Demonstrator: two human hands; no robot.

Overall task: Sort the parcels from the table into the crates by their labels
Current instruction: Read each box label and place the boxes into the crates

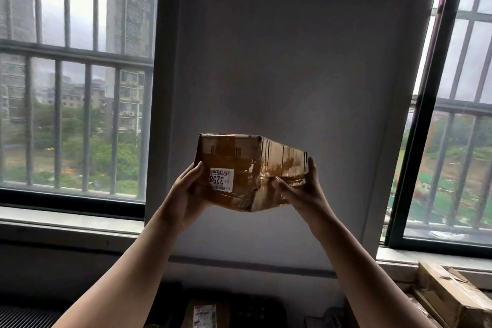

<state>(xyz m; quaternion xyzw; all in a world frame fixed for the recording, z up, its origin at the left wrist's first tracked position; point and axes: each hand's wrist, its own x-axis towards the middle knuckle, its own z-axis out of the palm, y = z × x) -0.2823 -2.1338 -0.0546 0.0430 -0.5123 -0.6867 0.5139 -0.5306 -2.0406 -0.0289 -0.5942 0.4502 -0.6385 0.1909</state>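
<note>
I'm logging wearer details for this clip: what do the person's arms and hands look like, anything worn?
Both forearms are bare with no sleeves in view. The left hand and right hand wear no gloves, and no rings, watch or markings are visible.

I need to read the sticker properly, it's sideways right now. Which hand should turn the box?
Probably the right hand: it grips the far end, clear of the label. The left hand holds the parcel beside the label.

Both bare arms reach up from the lower frame corners; left hand (186,192) and right hand (300,189) grip mid-frame, fingers curled.
</note>
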